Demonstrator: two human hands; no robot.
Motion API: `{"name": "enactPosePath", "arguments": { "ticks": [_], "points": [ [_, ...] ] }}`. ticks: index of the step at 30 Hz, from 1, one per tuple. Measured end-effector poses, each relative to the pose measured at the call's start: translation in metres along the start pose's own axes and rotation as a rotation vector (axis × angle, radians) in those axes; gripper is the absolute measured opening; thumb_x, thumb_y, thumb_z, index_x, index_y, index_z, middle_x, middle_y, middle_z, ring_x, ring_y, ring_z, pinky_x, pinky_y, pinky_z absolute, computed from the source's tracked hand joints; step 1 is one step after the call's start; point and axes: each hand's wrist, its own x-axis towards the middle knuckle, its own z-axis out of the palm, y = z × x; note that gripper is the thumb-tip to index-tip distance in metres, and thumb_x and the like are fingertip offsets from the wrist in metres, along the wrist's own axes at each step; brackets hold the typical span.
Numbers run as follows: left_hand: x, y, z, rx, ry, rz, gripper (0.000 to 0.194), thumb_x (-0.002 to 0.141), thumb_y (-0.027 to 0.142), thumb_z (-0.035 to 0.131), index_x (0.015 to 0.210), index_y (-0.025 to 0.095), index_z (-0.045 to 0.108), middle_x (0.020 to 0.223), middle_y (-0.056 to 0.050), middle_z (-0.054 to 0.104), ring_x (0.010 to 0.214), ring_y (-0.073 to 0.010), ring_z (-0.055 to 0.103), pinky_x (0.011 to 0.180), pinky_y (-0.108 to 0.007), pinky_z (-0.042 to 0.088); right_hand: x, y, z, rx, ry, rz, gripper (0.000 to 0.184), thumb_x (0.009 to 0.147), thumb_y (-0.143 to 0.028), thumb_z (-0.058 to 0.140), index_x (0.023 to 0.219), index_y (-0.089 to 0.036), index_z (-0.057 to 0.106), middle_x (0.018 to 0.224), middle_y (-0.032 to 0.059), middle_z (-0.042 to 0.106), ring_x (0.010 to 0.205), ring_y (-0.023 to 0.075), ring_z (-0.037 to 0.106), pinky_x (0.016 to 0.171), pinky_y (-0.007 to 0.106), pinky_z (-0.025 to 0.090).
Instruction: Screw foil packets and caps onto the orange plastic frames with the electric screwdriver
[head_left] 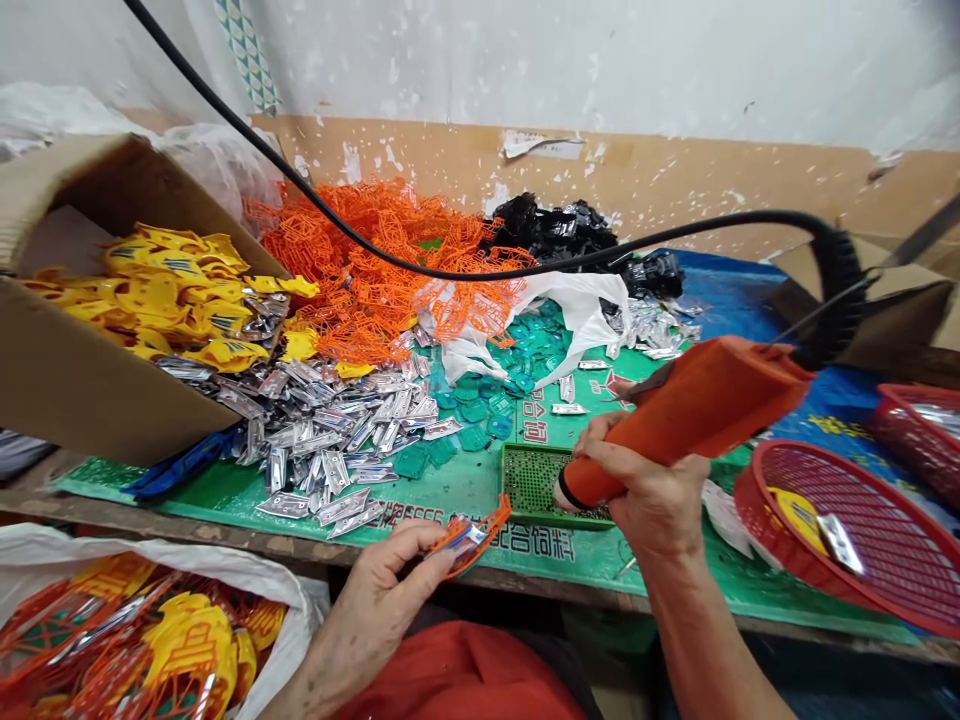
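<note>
My left hand (382, 590) is shut on a small orange plastic lattice piece (472, 538) with a silver tag on it, held just off the table's front edge. My right hand (645, 480) grips the thick body of an orange corded hand tool (690, 415). The tool's black tip end sits low over a small green perforated tray (532, 480), and my fingers nearly reach the tray's right side. A black cable (450, 270) arcs from the tool's rear across the table.
A printed green mat (465, 510) holds a heap of silver metallic pieces (330, 430), teal pieces (472, 400), orange lattice (367, 270) and black pieces (547, 225). A cardboard box (97, 340) holds yellow pieces. Red round baskets (840, 530) stand right; a white bag (150, 630) lies front left.
</note>
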Motion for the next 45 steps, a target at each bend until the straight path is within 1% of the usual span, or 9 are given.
{"name": "enactPosePath", "arguments": {
  "ticks": [2, 5, 11, 18, 22, 28, 33, 40, 45],
  "points": [
    [-0.001, -0.003, -0.003, -0.11, 0.048, -0.015, 0.028, 0.084, 0.043, 0.06, 0.096, 0.023, 0.075, 0.1, -0.003, 0.071, 0.098, -0.0227, 0.058, 0.09, -0.029, 0.04, 0.002, -0.009, 0.002, 0.053, 0.008, -0.022, 0.029, 0.055, -0.011, 0.076, 0.079, -0.019, 0.062, 0.065, -0.0041, 0.062, 0.056, 0.0134, 0.057, 0.059, 0.031, 0.047],
    [-0.001, -0.008, -0.006, -0.234, 0.116, -0.063, 0.027, 0.082, 0.045, 0.063, 0.093, 0.022, 0.073, 0.091, -0.001, 0.071, 0.084, -0.0182, 0.058, 0.078, -0.025, 0.042, 0.005, -0.026, 0.006, 0.108, -0.028, -0.047, 0.036, 0.056, -0.01, 0.074, 0.088, -0.021, 0.062, 0.062, -0.0042, 0.061, 0.055, 0.014, 0.056, 0.058, 0.032, 0.047],
    [0.004, -0.008, 0.0, -0.413, 0.208, -0.218, 0.036, 0.078, 0.051, 0.067, 0.091, 0.019, 0.075, 0.085, -0.002, 0.072, 0.073, -0.0147, 0.053, 0.061, -0.023, 0.036, 0.003, -0.052, 0.017, 0.187, -0.134, -0.062, 0.028, 0.063, -0.01, 0.066, 0.087, -0.023, 0.062, 0.062, -0.0028, 0.059, 0.058, 0.0144, 0.055, 0.063, 0.033, 0.049],
    [0.005, -0.003, 0.004, -0.454, 0.008, -0.164, 0.022, 0.077, 0.031, 0.069, 0.095, 0.024, 0.078, 0.106, -0.001, 0.075, 0.103, -0.022, 0.06, 0.092, -0.029, 0.037, -0.015, -0.064, 0.037, 0.249, -0.202, 0.037, 0.012, 0.067, -0.016, 0.067, 0.075, -0.022, 0.061, 0.069, -0.0012, 0.054, 0.062, 0.014, 0.055, 0.064, 0.033, 0.051],
    [0.004, -0.001, 0.004, -0.436, -0.01, -0.145, 0.022, 0.078, 0.028, 0.066, 0.095, 0.023, 0.079, 0.103, 0.0, 0.076, 0.1, -0.0218, 0.061, 0.091, -0.028, 0.038, -0.022, -0.062, 0.051, 0.282, -0.283, 0.045, 0.023, 0.067, -0.012, 0.066, 0.084, -0.026, 0.062, 0.067, -0.0026, 0.055, 0.062, 0.0133, 0.055, 0.063, 0.031, 0.051],
    [0.003, 0.005, 0.004, -0.425, 0.023, -0.195, 0.027, 0.074, 0.037, 0.069, 0.093, 0.022, 0.079, 0.071, 0.0, 0.072, 0.065, -0.0148, 0.052, 0.064, -0.025, 0.035, -0.029, -0.046, 0.06, 0.342, -0.303, 0.094, 0.032, 0.065, -0.007, 0.064, 0.09, -0.027, 0.062, 0.068, -0.0041, 0.057, 0.063, 0.0125, 0.056, 0.067, 0.032, 0.051],
    [0.003, 0.008, 0.003, -0.499, 0.018, -0.182, 0.022, 0.071, 0.038, 0.072, 0.082, 0.021, 0.08, 0.07, -0.001, 0.072, 0.071, -0.0167, 0.055, 0.07, -0.026, 0.038, -0.035, -0.038, 0.065, 0.337, -0.318, 0.099, 0.036, 0.065, -0.008, 0.064, 0.095, -0.028, 0.062, 0.067, -0.0038, 0.059, 0.063, 0.0127, 0.056, 0.067, 0.033, 0.051],
    [0.003, 0.01, 0.007, -0.493, 0.038, -0.208, 0.025, 0.071, 0.038, 0.071, 0.088, 0.021, 0.08, 0.075, -0.002, 0.074, 0.073, -0.0176, 0.056, 0.069, -0.026, 0.037, -0.035, -0.039, 0.066, 0.302, -0.317, 0.105, 0.043, 0.064, -0.011, 0.065, 0.102, -0.029, 0.06, 0.065, -0.0043, 0.058, 0.06, 0.0134, 0.055, 0.065, 0.033, 0.051],
    [0.003, 0.01, 0.008, -0.505, 0.043, -0.198, 0.018, 0.07, 0.036, 0.071, 0.078, 0.022, 0.079, 0.071, -0.001, 0.073, 0.073, -0.0175, 0.056, 0.071, -0.027, 0.037, -0.036, -0.037, 0.065, 0.29, -0.328, 0.12, 0.042, 0.064, -0.013, 0.066, 0.103, -0.03, 0.06, 0.067, -0.0044, 0.058, 0.061, 0.0138, 0.056, 0.065, 0.033, 0.051]
  ]
}}
